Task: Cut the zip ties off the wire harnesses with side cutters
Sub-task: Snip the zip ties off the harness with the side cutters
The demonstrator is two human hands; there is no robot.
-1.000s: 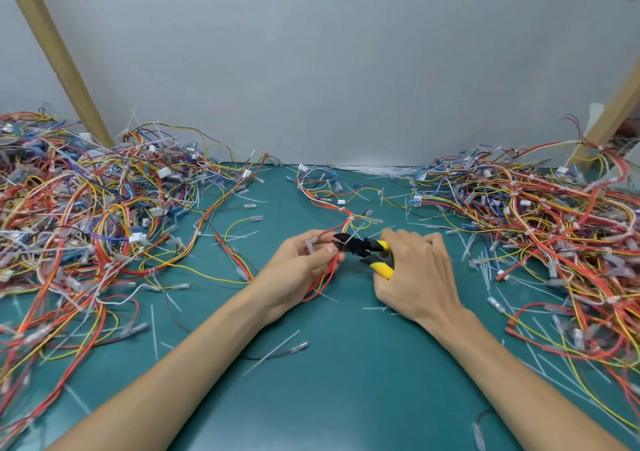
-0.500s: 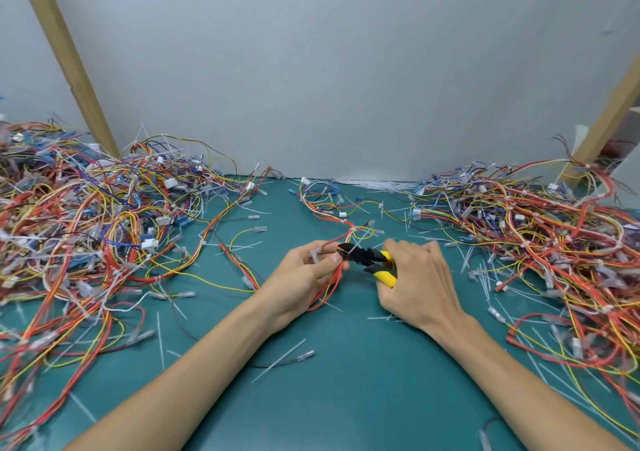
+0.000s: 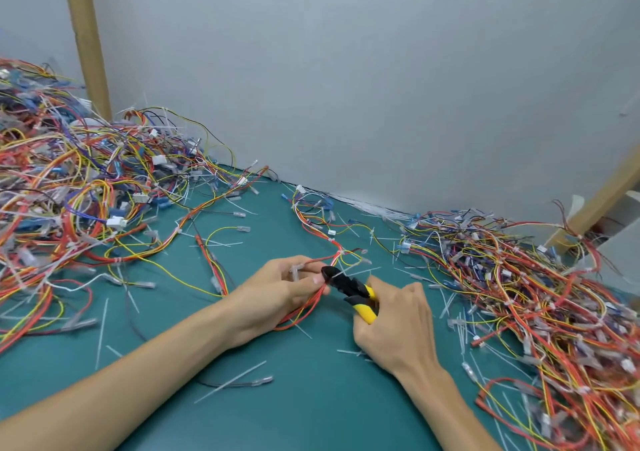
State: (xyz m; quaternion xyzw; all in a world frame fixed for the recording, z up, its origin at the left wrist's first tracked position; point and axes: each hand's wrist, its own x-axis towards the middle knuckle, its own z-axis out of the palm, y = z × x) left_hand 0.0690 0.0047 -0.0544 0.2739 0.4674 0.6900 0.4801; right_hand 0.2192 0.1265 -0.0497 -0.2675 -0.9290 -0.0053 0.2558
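Head view. Gripping a red-and-orange wire harness point(image 3: 302, 315) in the left hand point(image 3: 277, 294), fingers and thumb pinching the strands, low over the middle of the green tabletop point(image 3: 311, 409). Clasping the yellow handles of the side cutters point(image 3: 349, 289) in the right hand point(image 3: 398, 326), grip wrapped round them, black tips at the wires beside the left thumb, near a white zip tie point(image 3: 346, 271). Flanked by a left wire pile point(image 3: 69, 208) and a right wire pile point(image 3: 536, 294), with cut tie scraps point(image 3: 230, 381) strewn between.

No writing or number can be read anywhere. The side cutters point(image 3: 349, 288) near five o'clock show no legible brand.
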